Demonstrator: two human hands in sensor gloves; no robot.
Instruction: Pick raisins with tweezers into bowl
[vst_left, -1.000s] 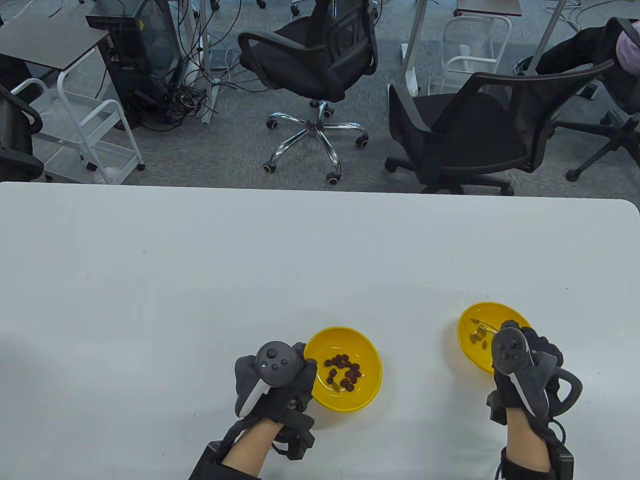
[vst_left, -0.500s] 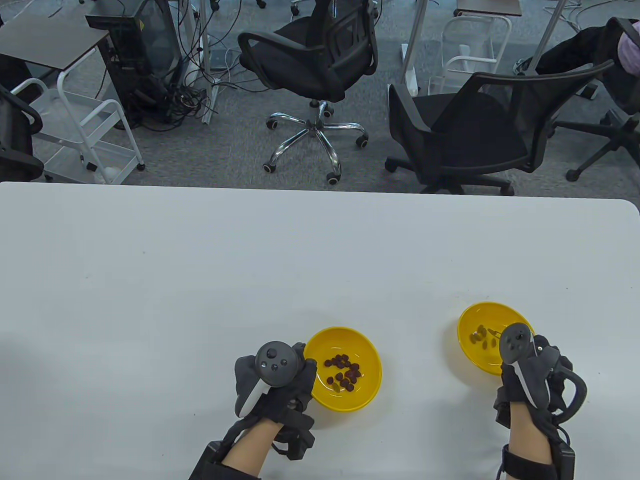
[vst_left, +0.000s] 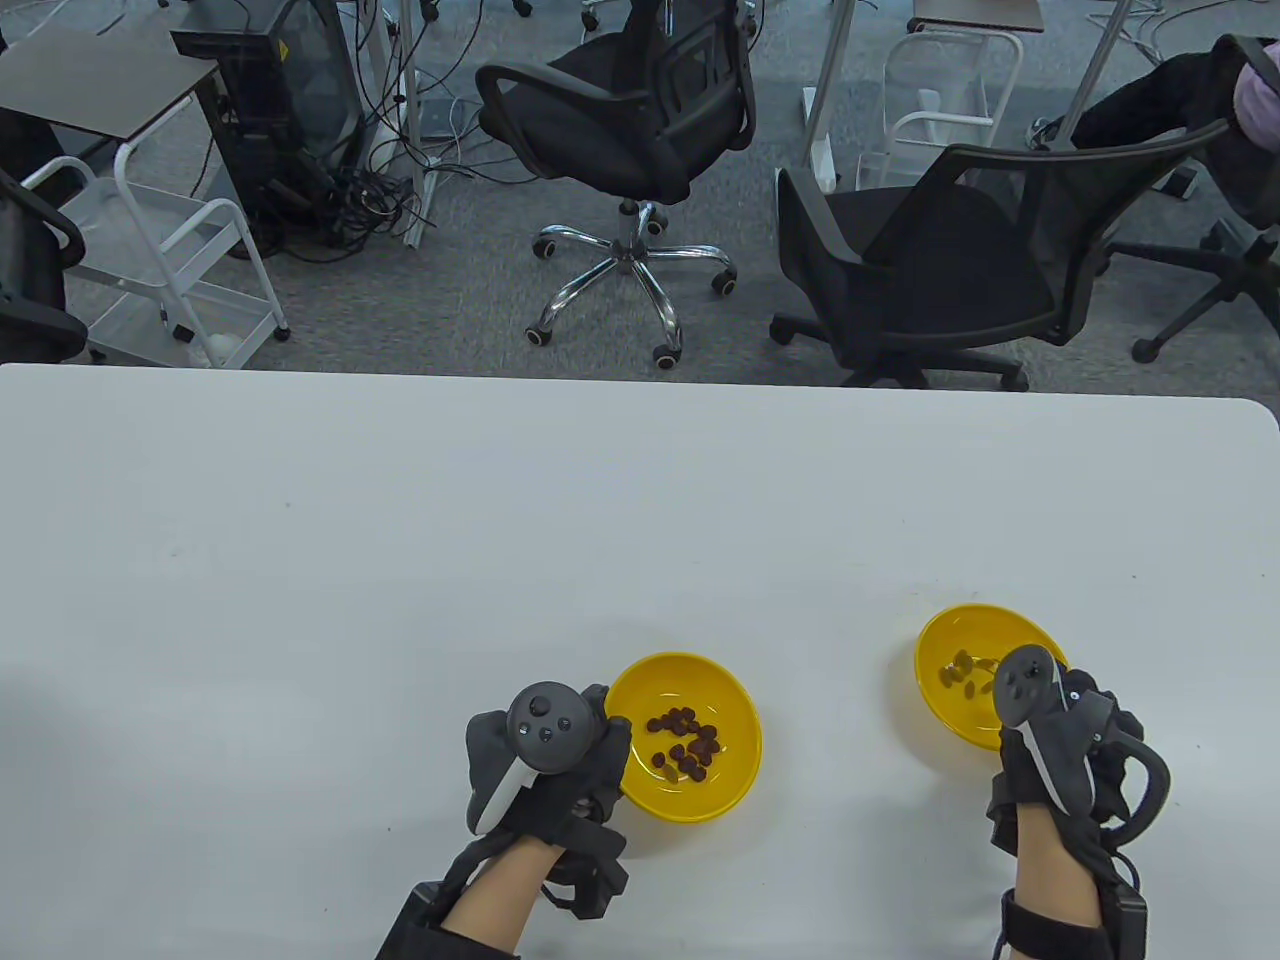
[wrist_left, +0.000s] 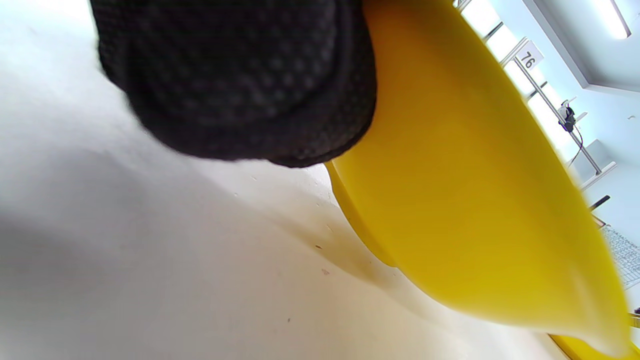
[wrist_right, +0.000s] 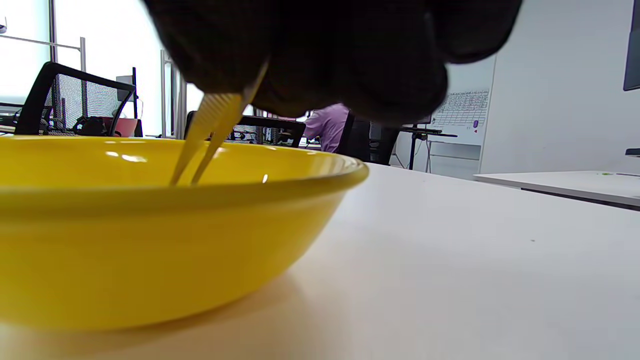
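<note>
table view, right hand edged slightly left, tweezers still in bowl

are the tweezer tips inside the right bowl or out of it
Inside: the tweezers, held by the right hand, dip below the right bowl rim.

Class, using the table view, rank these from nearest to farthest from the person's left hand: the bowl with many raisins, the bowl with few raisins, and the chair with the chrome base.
1. Bowl with many raisins, touching the left hand on its right.
2. Bowl with few raisins, far right, by the right hand.
3. Chair with the chrome base, on the floor beyond the table.
</note>
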